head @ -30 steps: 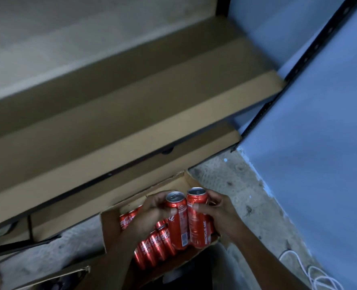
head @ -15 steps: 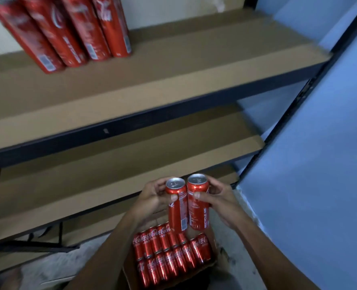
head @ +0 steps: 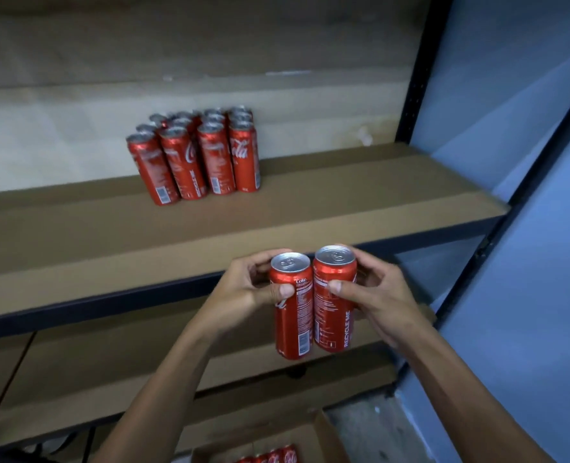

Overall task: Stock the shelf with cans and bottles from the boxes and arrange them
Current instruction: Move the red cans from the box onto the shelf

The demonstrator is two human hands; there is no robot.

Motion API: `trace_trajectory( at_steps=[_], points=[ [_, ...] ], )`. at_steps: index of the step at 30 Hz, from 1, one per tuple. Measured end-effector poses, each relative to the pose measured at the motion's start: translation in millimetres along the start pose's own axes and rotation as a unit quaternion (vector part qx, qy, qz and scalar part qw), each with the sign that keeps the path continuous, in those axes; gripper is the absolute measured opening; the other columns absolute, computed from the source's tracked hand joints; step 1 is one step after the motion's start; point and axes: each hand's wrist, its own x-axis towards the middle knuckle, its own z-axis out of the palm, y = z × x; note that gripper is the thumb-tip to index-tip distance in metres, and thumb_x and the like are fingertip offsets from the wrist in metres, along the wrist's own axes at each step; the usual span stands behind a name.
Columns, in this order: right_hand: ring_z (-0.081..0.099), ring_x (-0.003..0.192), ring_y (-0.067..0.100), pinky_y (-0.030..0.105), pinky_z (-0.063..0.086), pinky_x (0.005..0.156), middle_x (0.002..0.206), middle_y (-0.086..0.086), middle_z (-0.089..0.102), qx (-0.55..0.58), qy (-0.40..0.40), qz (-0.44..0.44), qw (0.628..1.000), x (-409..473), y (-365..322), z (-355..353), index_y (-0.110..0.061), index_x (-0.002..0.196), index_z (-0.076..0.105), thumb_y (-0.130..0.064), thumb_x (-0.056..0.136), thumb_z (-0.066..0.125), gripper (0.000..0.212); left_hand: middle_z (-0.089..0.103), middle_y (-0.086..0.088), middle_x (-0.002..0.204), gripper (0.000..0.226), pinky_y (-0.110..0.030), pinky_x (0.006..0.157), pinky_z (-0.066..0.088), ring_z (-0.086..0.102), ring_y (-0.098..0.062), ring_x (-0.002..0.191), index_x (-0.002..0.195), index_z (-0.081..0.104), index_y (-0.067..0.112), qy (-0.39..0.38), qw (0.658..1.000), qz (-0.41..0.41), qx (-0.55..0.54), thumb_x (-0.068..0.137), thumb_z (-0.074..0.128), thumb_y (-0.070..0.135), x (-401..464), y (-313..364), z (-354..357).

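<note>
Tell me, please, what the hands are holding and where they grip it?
Left hand grips one red Coke can, right hand another, each by its upper side.

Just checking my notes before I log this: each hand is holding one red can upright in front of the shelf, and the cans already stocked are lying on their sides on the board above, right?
Not quite. The stocked cans stand upright in a tight block on the shelf board, as the head view shows. The rest holds: the left hand and right hand each hold one red can upright.
</note>
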Motion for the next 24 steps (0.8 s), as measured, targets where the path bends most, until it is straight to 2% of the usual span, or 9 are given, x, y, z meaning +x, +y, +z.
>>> trace_trajectory(
  at_steps=[5,9,11,14,16,18,20,22,24],
  points=[
    [0.065,0.113,0.021,0.044,0.055,0.09,0.119,0.001,0.07,-0.008,-0.019,-0.063,0.998,47,-44,9,-0.026,0.127,0.061,-0.02,0.068,0.086,0.065,0.071,-0.007,0.115,0.049,-0.034,0.09,0.055,0.066,-0.021,0.11,0.12,0.064,0.01,0.036,0.997,0.063,0.016,0.074,0.078,0.014,28,40,-26],
    [0.068,0.105,0.016,0.03,0.057,0.082,0.112,-0.001,0.073,-0.03,-0.017,-0.114,0.993,87,-73,19,-0.024,0.122,0.064,-0.017,0.066,0.081,0.059,0.071,-0.006,0.114,0.049,-0.031,0.083,0.056,0.067,-0.02,0.108,0.121,0.064,0.008,0.087,0.991,0.091,0.045,0.075,0.08,0.011,59,60,-43],
    [0.07,0.101,0.014,0.025,0.057,0.079,0.107,-0.003,0.075,-0.043,-0.006,-0.135,0.99,110,-83,18,-0.025,0.115,0.067,-0.014,0.067,0.081,0.052,0.071,-0.005,0.114,0.05,-0.034,0.087,0.055,0.067,-0.019,0.109,0.123,0.062,0.009,0.109,0.987,0.087,0.074,0.076,0.081,0.01,85,64,-51],
    [0.07,0.096,0.008,0.02,0.055,0.077,0.103,-0.005,0.075,-0.059,0.026,-0.149,0.987,153,-93,10,-0.028,0.111,0.067,-0.008,0.07,0.083,0.048,0.065,-0.002,0.127,0.068,-0.038,0.1,0.051,0.062,-0.013,0.116,0.133,0.055,0.014,0.144,0.975,0.083,0.149,0.071,0.083,0.016,135,73,-62],
    [0.07,0.093,0.006,0.017,0.055,0.074,0.103,-0.008,0.073,-0.068,0.039,-0.148,0.986,184,-98,0,-0.028,0.112,0.066,-0.007,0.072,0.083,0.049,0.056,-0.001,0.139,0.077,-0.037,0.104,0.048,0.056,-0.013,0.123,0.142,0.046,0.018,0.14,0.965,0.075,0.208,0.074,0.081,0.016,170,85,-64],
    [0.069,0.09,0.006,0.016,0.055,0.072,0.101,-0.012,0.072,-0.086,0.051,-0.146,0.984,216,-103,-10,-0.032,0.11,0.066,-0.009,0.073,0.083,0.046,0.051,0.002,0.141,0.072,-0.031,0.103,0.047,0.052,-0.012,0.124,0.145,0.042,0.016,0.107,0.951,0.071,0.28,0.081,0.076,0.011,204,99,-66],
    [0.067,0.093,0.007,0.019,0.055,0.074,0.103,-0.011,0.071,-0.122,0.05,-0.152,0.98,249,-106,-22,-0.031,0.114,0.066,-0.015,0.074,0.083,0.046,0.057,0.005,0.129,0.057,-0.027,0.092,0.049,0.056,-0.011,0.114,0.134,0.054,0.013,0.081,0.926,0.062,0.363,0.081,0.075,0.011,236,113,-72],
    [0.068,0.097,0.013,0.02,0.055,0.076,0.107,-0.007,0.072,-0.14,0.05,-0.159,0.976,281,-104,-32,-0.024,0.118,0.068,-0.016,0.072,0.085,0.049,0.065,0.002,0.118,0.044,-0.03,0.086,0.052,0.062,-0.015,0.105,0.118,0.063,0.015,0.056,0.896,0.047,0.438,0.076,0.078,0.015,270,119,-85],
    [0.067,0.097,0.013,0.016,0.053,0.073,0.11,-0.005,0.071,-0.159,0.055,-0.155,0.974,310,-99,-38,-0.02,0.118,0.068,-0.014,0.071,0.085,0.05,0.065,0.0,0.115,0.044,-0.036,0.087,0.052,0.061,-0.019,0.105,0.114,0.064,0.017,0.037,0.864,0.04,0.5,0.073,0.079,0.024,299,118,-97]
  ],
)
